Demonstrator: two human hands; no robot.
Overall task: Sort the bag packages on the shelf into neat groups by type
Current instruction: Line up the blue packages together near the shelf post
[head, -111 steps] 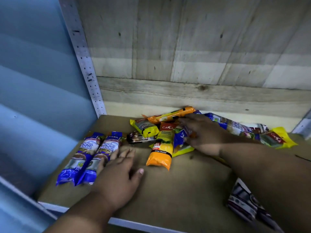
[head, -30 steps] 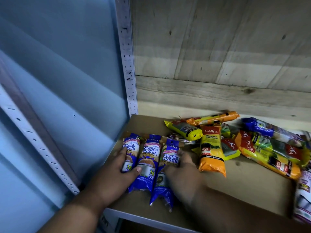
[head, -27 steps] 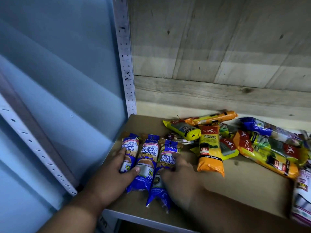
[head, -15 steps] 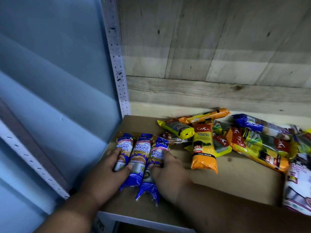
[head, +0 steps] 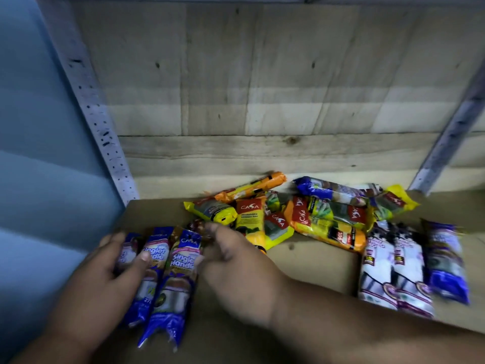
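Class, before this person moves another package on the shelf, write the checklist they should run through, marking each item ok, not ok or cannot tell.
1. Blue Singlet Handle packs lie side by side at the left: ok.
2. Left hand rests on that blue row: ok.
3. Right hand grips a package: cannot tell, blurred.
4. Yellow and orange CASA packs sorted: not ok, heaped and overlapping.
5. Stray blue pack in that heap joined to its group: not ok.
6. White packs at the right lie side by side: ok.
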